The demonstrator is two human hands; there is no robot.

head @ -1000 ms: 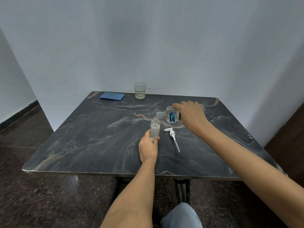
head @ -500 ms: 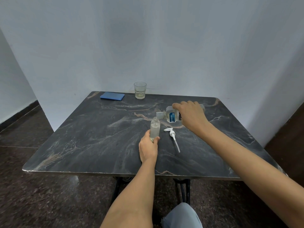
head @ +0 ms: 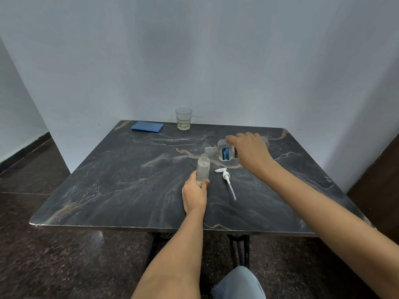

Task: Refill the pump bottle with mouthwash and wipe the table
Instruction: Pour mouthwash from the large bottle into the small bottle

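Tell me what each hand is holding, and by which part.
The left hand grips the pump bottle around its lower body. The right hand holds the tilted mouthwash bottle around its body.

Mouthwash bottle (head: 224,152) rear under right hand (head: 251,151), pump bottle (head: 203,168) base behind left hand (head: 194,196)

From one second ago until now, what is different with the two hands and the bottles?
Nothing visibly changed. As before, the right hand holds the mouthwash bottle tilted, with its mouth over the neck of the pump bottle. The left hand grips the pump bottle upright on the table, and the pump lies beside it.
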